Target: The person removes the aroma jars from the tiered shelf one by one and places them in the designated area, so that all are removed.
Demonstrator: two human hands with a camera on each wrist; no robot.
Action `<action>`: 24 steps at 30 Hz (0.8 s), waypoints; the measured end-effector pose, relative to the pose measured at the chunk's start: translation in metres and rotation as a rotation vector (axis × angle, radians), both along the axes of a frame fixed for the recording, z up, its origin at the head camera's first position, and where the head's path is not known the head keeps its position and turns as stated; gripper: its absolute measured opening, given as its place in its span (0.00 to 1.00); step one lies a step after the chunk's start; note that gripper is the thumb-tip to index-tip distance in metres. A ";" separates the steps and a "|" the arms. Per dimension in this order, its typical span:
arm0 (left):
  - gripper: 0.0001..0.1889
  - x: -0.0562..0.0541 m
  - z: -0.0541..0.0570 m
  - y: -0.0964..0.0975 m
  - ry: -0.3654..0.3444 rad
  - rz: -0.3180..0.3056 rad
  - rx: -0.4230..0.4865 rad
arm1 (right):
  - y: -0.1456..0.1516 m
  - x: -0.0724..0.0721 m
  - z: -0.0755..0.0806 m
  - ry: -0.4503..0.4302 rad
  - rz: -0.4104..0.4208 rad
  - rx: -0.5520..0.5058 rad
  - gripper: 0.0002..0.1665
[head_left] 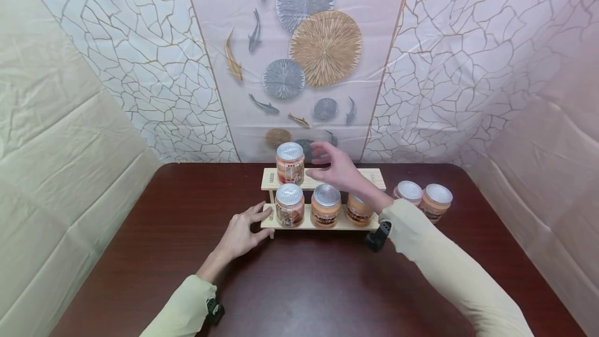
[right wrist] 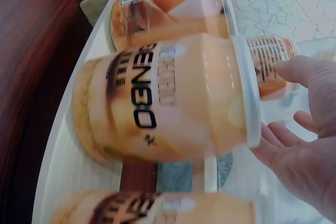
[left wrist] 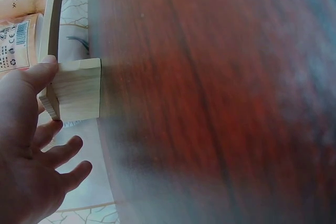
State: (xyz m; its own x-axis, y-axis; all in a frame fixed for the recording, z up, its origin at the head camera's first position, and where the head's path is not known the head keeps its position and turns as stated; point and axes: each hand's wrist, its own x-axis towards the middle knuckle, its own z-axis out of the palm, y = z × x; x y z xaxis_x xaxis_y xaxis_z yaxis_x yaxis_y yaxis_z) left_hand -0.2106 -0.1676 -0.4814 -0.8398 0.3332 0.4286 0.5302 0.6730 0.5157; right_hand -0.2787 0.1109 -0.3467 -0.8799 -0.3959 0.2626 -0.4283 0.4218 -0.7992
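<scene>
Here the left hand [head_left: 241,233] pinches the wooden rack [head_left: 374,177], maybe to keep it still, and the right hand [head_left: 338,169] curves loosely, holding nothing, with the top jar [head_left: 290,166] just to its left.

In my head view, the right arm [head_left: 378,201] hides part of the rack's [head_left: 307,217] right jar [head_left: 357,214], and the sleeve [head_left: 435,254] covers some of the jar pair [head_left: 438,196] on the desk [head_left: 196,212]. I can't tell whether the right grip [head_left: 334,168] touches the top jar [head_left: 290,164], whose print I find too small to read. My left wrist view crops the left grip [left wrist: 23,150]; my right one cuts off the right jar's lower side.
</scene>
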 end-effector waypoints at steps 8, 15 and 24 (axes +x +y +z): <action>0.28 0.000 0.001 0.000 -0.017 0.001 -0.004 | -0.018 -0.004 -0.003 0.000 0.018 0.028 0.44; 0.28 0.000 0.001 -0.001 -0.021 0.004 -0.004 | -0.027 -0.007 -0.006 -0.008 0.048 -0.003 0.47; 0.28 0.000 0.001 -0.001 -0.010 0.001 -0.009 | -0.034 -0.011 -0.008 0.019 0.028 0.019 0.47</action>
